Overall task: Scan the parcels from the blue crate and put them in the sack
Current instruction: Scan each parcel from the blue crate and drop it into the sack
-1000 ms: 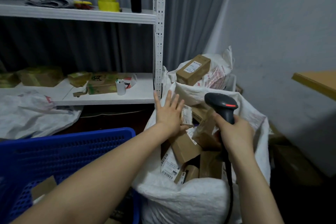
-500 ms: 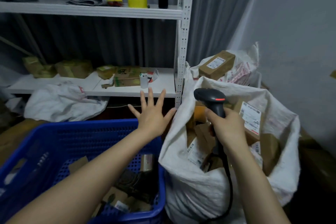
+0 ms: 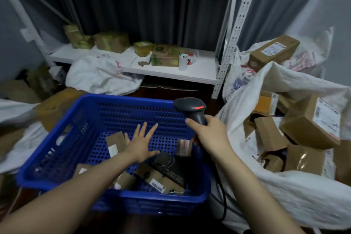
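Just left of our spread, empty left hand (image 3: 141, 148) leans a brown parcel (image 3: 115, 143); our right hand (image 3: 210, 137), gripping the scanner (image 3: 190, 105), is farther.

So the blue perforated plastic crate (image 3: 121, 99) sits near-centre, and the big white woven sack (image 3: 296, 192) is right beside it on the right, stuffed with brown cardboard boxes (image 3: 311, 125). The left hand (image 3: 140, 146) is spread inside the crate, just over a small brown cardboard parcel (image 3: 115, 143). The right hand (image 3: 210, 137) holds the black handheld barcode scanner (image 3: 190, 107) above the crate's right edge. The white metal shelf rack (image 3: 197, 72) stands behind, and a long brown cardboard box (image 3: 273, 52) lies on a second white sack (image 3: 307, 57) far right.
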